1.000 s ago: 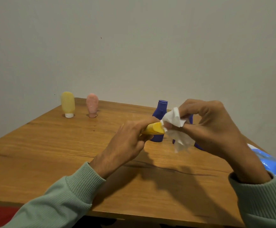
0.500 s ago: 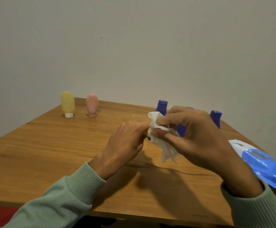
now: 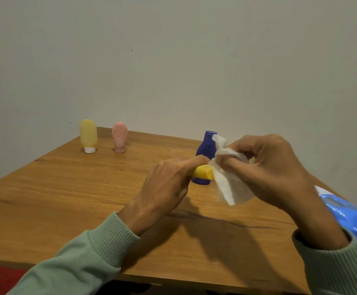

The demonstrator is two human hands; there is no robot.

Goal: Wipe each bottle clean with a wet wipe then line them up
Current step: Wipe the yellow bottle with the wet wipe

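My left hand (image 3: 169, 184) grips a small yellow bottle (image 3: 203, 172) lying sideways above the table, its end sticking out to the right. My right hand (image 3: 267, 169) pinches a white wet wipe (image 3: 230, 184) against that end; the wipe hangs down below the fingers. A dark blue bottle (image 3: 206, 154) stands upright just behind the yellow one. At the far left corner a pale yellow tube (image 3: 88, 135) and a pink tube (image 3: 119, 137) stand side by side on their caps. Other blue bottles are hidden behind my right hand.
The wooden table (image 3: 88, 199) meets a plain wall at the back. A blue wet-wipe pack (image 3: 347, 218) lies at the right edge, partly under my right sleeve. Red floor shows at the lower left.
My right hand slid the wipe back to the right along the yellow bottle, uncovering its end again. The hand now hides the blue bottles it had exposed. My left hand held still.
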